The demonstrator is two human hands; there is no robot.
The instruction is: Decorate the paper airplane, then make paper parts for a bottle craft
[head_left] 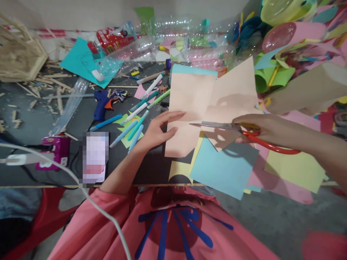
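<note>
A peach paper sheet (pixel 187 97) with angular cut edges lies in front of me, with a fold or crease across its middle. My left hand (pixel 159 130) rests at its left edge, thumb and index finger stretched apart over the paper. My right hand (pixel 260 128) grips red-handled scissors (pixel 217 125), whose blades point left across the middle of the sheet. Whether the blades are parted I cannot make out. Under the sheet's lower right part lies a light blue paper (pixel 225 166), beside a yellow piece (pixel 180 171).
Several markers (pixel 135 112) and a blue glue gun (pixel 101 103) lie to the left. A phone (pixel 95 155) and a purple power adapter (pixel 55 153) sit near the front edge. Plastic bottles (pixel 116 38) line the back. Coloured paper scraps (pixel 295 162) crowd the right. A white cable (pixel 89 198) crosses the lower left.
</note>
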